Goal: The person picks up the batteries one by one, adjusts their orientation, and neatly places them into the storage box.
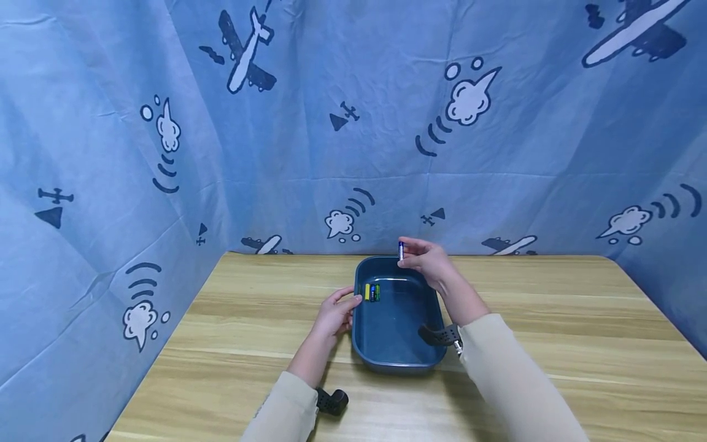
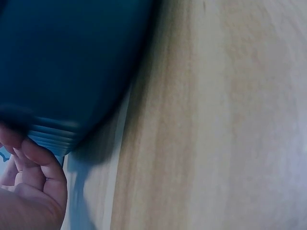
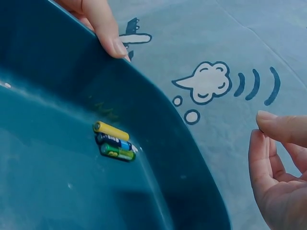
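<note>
Pinching a blue-and-white cylindrical battery (image 1: 401, 252), the right hand (image 1: 429, 260) hovered; the left hand (image 1: 335, 312) gripped a glossy, round-cornered teal bin (image 1: 394, 328).

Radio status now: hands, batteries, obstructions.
Left hand grips bin at left rim. Right hand pinches blue-and-white battery near far rim. Three batteries lie inside. No obstruction seen.

Passage: open top of the bin (image 1: 394, 331), down to its middle floor; from here, broad tabletop (image 1: 580, 307) either side.
Obstacles: left hand (image 1: 334, 313), gripping the left rim; right hand (image 1: 428, 261) above the far rim, pinching an upright battery (image 1: 401, 252); wrist strap (image 1: 436, 336), overhanging the right side; three batteries (image 1: 372, 293), near the left wall; curtain (image 1: 386, 141), behind the far rim.
</note>
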The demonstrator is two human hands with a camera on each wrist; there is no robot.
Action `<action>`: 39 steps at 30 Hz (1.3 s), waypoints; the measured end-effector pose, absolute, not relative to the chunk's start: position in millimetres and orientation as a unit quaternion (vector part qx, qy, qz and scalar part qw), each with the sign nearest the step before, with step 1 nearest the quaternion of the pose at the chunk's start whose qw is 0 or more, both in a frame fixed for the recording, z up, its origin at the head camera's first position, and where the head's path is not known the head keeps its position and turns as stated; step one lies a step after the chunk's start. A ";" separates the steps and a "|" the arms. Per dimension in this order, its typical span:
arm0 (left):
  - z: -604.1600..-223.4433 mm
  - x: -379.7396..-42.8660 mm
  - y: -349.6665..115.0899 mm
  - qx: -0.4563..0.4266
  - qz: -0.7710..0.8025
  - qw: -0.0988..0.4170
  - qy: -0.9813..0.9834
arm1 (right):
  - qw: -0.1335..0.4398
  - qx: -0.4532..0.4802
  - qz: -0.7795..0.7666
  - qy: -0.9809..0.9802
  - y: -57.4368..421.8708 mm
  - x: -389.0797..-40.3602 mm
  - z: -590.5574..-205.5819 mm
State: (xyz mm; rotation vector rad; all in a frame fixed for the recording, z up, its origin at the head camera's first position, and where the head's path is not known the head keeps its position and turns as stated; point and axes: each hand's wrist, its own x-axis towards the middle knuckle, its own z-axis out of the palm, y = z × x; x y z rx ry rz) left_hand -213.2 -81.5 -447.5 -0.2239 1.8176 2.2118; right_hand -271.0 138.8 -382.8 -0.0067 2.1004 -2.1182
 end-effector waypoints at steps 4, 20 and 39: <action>-447.3 -211.5 -81.5 -0.081 0.761 0.126 0.631 | 0.082 -0.001 -0.708 0.702 133.9 -271.9 -384.0; -461.9 -220.8 -82.2 -0.092 0.761 0.127 0.630 | 0.100 0.025 -0.713 0.694 120.6 -275.8 -395.9; -459.4 -220.7 -82.1 -0.089 0.765 0.127 0.625 | 0.128 0.073 -0.712 0.686 113.2 -282.8 -425.1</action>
